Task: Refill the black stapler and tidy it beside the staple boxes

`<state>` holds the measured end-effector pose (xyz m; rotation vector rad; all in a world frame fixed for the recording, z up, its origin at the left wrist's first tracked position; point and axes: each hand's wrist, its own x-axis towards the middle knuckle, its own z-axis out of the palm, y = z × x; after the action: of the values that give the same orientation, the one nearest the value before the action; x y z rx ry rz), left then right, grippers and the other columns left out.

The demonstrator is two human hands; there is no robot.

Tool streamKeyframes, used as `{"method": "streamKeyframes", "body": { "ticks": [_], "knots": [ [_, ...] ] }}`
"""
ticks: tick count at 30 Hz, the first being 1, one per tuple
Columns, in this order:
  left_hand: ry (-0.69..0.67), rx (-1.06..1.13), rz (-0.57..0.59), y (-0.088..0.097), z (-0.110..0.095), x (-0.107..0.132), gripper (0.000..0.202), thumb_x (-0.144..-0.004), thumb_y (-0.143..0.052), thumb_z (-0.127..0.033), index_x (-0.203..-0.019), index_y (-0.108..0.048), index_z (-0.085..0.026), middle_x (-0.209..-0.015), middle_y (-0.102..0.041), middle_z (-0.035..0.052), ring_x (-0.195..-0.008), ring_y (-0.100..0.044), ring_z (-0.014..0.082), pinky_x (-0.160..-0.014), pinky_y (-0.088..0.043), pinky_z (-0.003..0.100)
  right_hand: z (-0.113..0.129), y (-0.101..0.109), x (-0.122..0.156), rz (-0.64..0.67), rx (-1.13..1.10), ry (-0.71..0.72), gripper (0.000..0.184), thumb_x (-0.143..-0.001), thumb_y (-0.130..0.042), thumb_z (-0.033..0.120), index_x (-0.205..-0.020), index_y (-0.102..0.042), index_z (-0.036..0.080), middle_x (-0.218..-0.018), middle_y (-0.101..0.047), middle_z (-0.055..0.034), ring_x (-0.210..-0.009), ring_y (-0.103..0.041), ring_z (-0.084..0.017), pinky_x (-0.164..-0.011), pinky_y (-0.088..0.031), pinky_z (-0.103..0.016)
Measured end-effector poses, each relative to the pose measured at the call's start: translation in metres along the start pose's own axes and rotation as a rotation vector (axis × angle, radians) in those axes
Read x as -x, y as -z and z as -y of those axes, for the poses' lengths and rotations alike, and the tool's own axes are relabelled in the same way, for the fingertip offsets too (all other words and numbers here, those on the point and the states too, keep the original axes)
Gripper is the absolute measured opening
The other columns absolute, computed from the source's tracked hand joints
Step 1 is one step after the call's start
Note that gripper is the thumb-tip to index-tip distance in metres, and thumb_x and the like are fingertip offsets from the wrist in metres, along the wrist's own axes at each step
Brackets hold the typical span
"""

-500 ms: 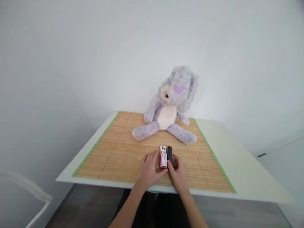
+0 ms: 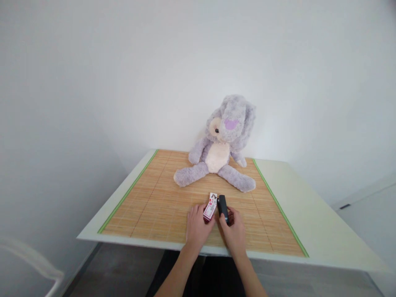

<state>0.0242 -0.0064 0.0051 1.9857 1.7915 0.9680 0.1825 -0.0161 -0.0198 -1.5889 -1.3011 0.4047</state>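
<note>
My left hand (image 2: pixel 197 225) is closed round the lower end of a small white-and-red printed box (image 2: pixel 210 208), thumb on its near right side and fingers on its left. The box leans with its top to the right. Just right of it, a black stapler (image 2: pixel 222 207) is tilted the other way, its top to the left. My right hand (image 2: pixel 234 229) grips the stapler's near end between thumb and fingers. A narrow gap separates the two things, both low over or on the bamboo mat (image 2: pixel 161 218).
Behind my hands a grey-lilac plush rabbit (image 2: pixel 218 159) sits against the white wall, legs spread on the mat. The mat lies on a white table (image 2: pixel 318 214) whose near edge is close to my wrists. A white curved chair part (image 2: pixel 34 258) shows at lower left.
The box and the stapler, side by side before, are now apart at their near ends and tilted. My left hand has closed further round the box. The view has shifted slightly.
</note>
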Motion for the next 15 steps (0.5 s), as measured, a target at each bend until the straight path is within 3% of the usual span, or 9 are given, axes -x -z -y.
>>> {"method": "streamKeyframes", "body": {
  "ticks": [5, 8, 12, 15],
  "knots": [
    [0.041, -0.026, -0.079, 0.008, 0.013, 0.002, 0.028, -0.092, -0.063, -0.039, -0.117, -0.066, -0.028, -0.112, -0.067, 0.0053, -0.11, -0.059, 0.0252, -0.097, -0.044, 0.04, 0.001, 0.001, 0.001, -0.002, 0.005, -0.003, 0.041, -0.091, -0.061, 0.047, -0.121, -0.066, 0.02, -0.095, -0.067, -0.0043, -0.078, -0.061, -0.021, -0.074, -0.05, -0.034],
    [0.093, -0.106, -0.118, 0.017, 0.025, -0.01, 0.031, -0.094, -0.061, -0.043, -0.121, -0.067, -0.029, -0.116, -0.067, 0.0064, -0.113, -0.058, 0.0269, -0.099, -0.043, 0.042, 0.001, 0.0, 0.001, 0.001, -0.002, -0.003, 0.041, -0.091, -0.06, 0.047, -0.12, -0.067, 0.02, -0.094, -0.068, -0.0045, -0.077, -0.06, -0.021, -0.073, -0.05, -0.034],
    [0.156, -0.194, -0.084, 0.027, 0.037, -0.035, 0.035, -0.093, -0.061, -0.043, -0.125, -0.068, -0.031, -0.12, -0.067, 0.0079, -0.114, -0.057, 0.0289, -0.098, -0.042, 0.044, 0.0, 0.0, 0.001, 0.011, -0.007, -0.02, 0.042, -0.091, -0.06, 0.048, -0.122, -0.066, 0.02, -0.097, -0.068, -0.0049, -0.078, -0.062, -0.021, -0.074, -0.051, -0.035],
    [0.173, -0.187, -0.097, 0.03, 0.039, -0.038, 0.036, -0.094, -0.06, -0.043, -0.128, -0.067, -0.034, -0.126, -0.065, 0.0063, -0.117, -0.056, 0.0285, -0.098, -0.042, 0.044, -0.001, 0.0, 0.001, 0.018, -0.008, -0.03, 0.042, -0.091, -0.061, 0.049, -0.122, -0.066, 0.021, -0.098, -0.069, -0.0052, -0.08, -0.063, -0.022, -0.075, -0.051, -0.036]
  ]
}}
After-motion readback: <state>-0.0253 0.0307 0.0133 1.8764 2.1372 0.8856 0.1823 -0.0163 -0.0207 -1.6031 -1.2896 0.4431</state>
